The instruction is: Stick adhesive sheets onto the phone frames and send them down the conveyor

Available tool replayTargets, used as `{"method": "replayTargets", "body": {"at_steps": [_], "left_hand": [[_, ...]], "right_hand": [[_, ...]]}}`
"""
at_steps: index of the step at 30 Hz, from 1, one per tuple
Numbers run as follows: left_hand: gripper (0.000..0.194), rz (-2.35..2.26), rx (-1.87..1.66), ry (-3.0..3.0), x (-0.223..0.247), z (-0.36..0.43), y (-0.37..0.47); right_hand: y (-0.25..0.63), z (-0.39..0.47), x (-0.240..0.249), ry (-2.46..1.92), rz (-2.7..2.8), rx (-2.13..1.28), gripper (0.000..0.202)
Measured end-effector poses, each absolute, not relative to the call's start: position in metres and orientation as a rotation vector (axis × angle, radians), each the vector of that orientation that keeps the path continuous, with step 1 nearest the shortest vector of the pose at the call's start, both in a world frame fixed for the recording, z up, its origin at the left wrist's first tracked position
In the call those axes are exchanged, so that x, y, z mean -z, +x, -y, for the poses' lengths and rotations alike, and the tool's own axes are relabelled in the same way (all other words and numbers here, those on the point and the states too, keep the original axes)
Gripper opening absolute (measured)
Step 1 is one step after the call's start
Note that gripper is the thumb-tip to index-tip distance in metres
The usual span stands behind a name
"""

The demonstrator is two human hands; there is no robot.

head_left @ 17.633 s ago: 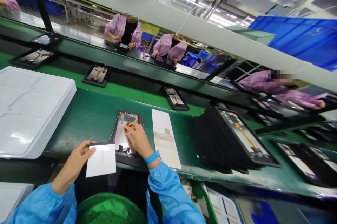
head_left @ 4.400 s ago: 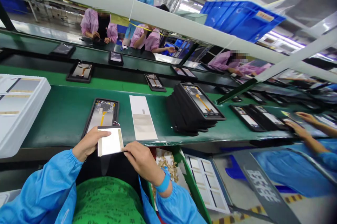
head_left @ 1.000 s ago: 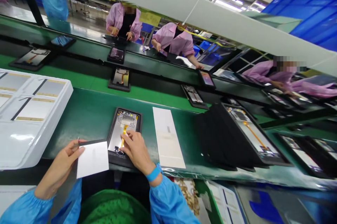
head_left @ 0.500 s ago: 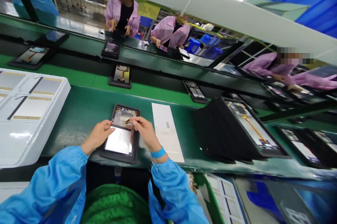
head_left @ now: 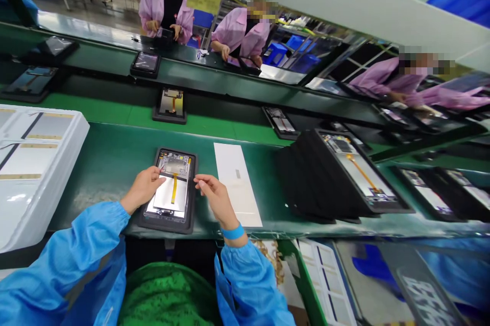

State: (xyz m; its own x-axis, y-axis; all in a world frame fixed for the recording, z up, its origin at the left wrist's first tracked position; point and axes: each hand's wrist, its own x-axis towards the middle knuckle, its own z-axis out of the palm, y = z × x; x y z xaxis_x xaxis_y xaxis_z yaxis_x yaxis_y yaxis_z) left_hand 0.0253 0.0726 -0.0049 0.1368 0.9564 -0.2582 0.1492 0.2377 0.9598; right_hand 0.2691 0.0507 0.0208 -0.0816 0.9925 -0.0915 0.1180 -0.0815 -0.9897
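An opened tablet [head_left: 168, 218] lies in a black foam holder on the green bench, its circuit board at the far end and a silver battery [head_left: 162, 198] at the near end. A yellow-orange ribbon cable [head_left: 174, 189] runs lengthwise over the battery. My left hand [head_left: 144, 189] rests over the tablet's left side, thumb and forefinger closed near the board on a thin reddish wire [head_left: 161, 168]. Just off the right edge is my right hand [head_left: 217, 197], fingertips drawn together in a pinch. Whatever they may hold is too small to make out.
A white plastic tray [head_left: 71, 155] of batteries stands left. To the right lie a white card [head_left: 234, 175] and a stack of black holders [head_left: 306, 178] topped by an opened tablet [head_left: 358, 170]. More tablets sit on the green conveyor [head_left: 218, 124]. Co-workers in pink [head_left: 243, 30] sit opposite.
My right hand has let go of the ribbon cable and moved off the tablet's right edge. The cable now lies straight over the battery. My left hand stays at the tablet's left side.
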Motion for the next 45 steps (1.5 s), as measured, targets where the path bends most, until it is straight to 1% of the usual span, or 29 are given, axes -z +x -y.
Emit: {"method": "replayTargets", "body": {"at_steps": [9, 15, 20, 29, 39, 41, 45], "left_hand": [[0.03, -1.347, -0.841, 1.231, -0.001, -0.077, 0.027], [0.028, -1.372, -0.836, 1.269, -0.003, -0.078, 0.026], [0.026, -1.395, -0.82, 1.298, -0.002, -0.078, 0.027], [0.019, -1.479, -0.789, 1.393, -0.003, -0.079, 0.026], [0.011, -1.56, -0.781, 1.61, -0.004, -0.078, 0.025], [0.01, -1.604, -0.719, 1.705, -0.006, -0.078, 0.025], [0.012, -1.714, -0.465, 1.937, -0.013, -0.077, 0.026]], "right_hand": [[0.262, -0.042, -0.011, -1.355, 1.426, -1.263, 0.027], [0.258, -0.036, -0.013, -1.382, 1.627, -1.063, 0.022], [0.252, -0.033, -0.016, -1.319, 1.821, -0.923, 0.023], [0.244, -0.028, -0.003, -1.33, 2.071, -0.694, 0.024], [0.24, -0.025, -0.001, -1.369, 2.093, -0.637, 0.026], [0.24, -0.025, 0.0, -1.367, 2.09, -0.63, 0.026], [0.239, -0.024, 0.0, -1.372, 2.097, -0.6, 0.026]]}}
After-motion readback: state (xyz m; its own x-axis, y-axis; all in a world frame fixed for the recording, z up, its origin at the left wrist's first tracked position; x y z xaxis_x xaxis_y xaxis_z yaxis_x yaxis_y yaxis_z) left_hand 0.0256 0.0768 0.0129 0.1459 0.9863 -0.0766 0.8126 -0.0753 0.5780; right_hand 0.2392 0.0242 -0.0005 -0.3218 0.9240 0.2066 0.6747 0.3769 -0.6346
